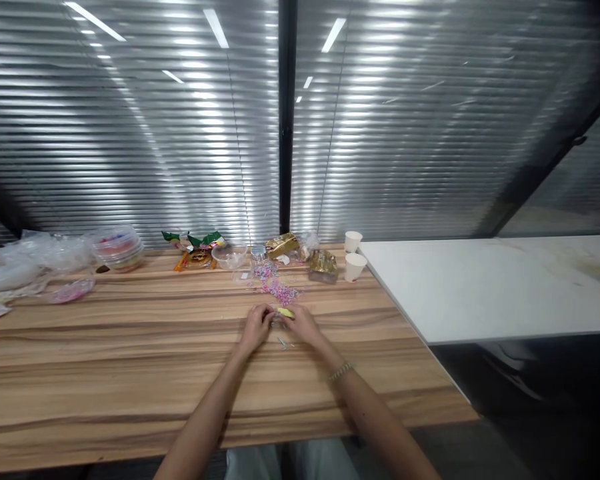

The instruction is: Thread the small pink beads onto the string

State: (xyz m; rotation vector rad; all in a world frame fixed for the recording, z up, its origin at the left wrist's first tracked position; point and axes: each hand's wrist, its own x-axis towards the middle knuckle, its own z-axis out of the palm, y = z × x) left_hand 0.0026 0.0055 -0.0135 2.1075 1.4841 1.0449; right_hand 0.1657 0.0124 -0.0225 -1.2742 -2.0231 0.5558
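Over the middle of the wooden table, my left hand (pixel 257 327) is closed, its fingertips pinched on something too small to make out. My right hand (pixel 304 325), with a beaded bracelet on the wrist, is closed on a small yellow piece (pixel 285 312) whose kind I cannot tell. The two hands are close together, fingertips almost meeting. Just beyond them lies a loose pile of pink and purple beads (pixel 283 292). More beads lie by a small clear jar (pixel 259 253). Thin bluish bits (pixel 283 343) rest on the table between my wrists.
Gold snack packets (pixel 282 246), a clear bowl (pixel 229 255) and green wrappers (pixel 200 241) line the back. Two paper cups (pixel 355 267) stand at right. Stacked clear tubs (pixel 117 248) and plastic bags (pixel 55 252) are at left. A white table (pixel 490 287) adjoins on the right.
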